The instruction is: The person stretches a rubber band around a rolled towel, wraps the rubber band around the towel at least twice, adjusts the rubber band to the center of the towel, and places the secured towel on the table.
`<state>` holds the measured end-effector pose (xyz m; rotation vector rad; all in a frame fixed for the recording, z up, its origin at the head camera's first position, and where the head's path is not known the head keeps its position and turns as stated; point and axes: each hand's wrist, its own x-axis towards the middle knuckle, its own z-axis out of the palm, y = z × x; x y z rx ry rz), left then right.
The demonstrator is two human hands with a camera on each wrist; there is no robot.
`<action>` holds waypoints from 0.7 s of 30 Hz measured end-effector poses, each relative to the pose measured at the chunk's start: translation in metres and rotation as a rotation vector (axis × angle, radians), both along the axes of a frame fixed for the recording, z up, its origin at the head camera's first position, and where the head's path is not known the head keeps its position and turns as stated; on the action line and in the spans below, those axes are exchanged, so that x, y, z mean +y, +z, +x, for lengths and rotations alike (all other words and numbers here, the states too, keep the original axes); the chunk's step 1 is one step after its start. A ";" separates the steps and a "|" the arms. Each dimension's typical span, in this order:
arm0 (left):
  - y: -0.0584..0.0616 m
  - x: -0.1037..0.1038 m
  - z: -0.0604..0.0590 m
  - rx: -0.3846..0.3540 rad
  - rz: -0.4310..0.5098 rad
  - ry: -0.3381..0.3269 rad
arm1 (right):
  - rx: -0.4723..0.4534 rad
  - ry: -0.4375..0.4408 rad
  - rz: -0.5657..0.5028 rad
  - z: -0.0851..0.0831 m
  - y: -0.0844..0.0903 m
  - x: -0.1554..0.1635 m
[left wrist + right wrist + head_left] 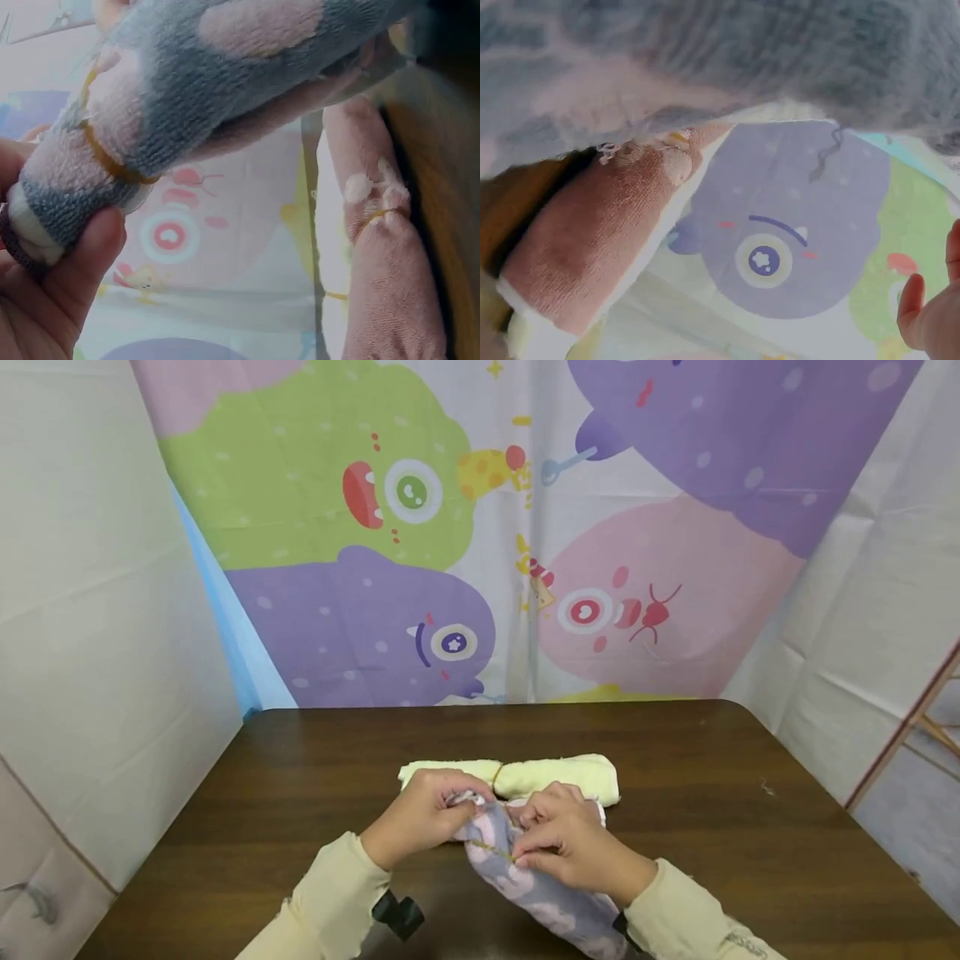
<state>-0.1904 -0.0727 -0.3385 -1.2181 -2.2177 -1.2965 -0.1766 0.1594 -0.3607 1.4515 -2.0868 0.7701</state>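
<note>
A rolled grey towel with pink patches (pixel 547 902) is held up slantwise above the table, its near end toward the lower right. My left hand (pixel 423 814) grips its far end, thumb on the near side and fingers behind, as the left wrist view also shows. A yellowish rubber band (pixel 112 161) circles the roll a little way in from that end. My right hand (pixel 577 843) pinches the band between thumb and forefinger on the towel's right side. In the right wrist view the towel's underside fills the top.
Behind my hands a rolled pale yellow towel (pixel 562 777) lies across the brown table (pixel 315 793), a band round its middle. Alongside it lies a rolled pink towel (pixel 390 285), also banded. A cartoon-print curtain (pixel 360 627) hangs past the table's far edge.
</note>
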 end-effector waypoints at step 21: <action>0.011 0.014 0.002 -0.587 0.152 0.424 | 0.212 -0.452 0.063 0.011 -0.024 -0.006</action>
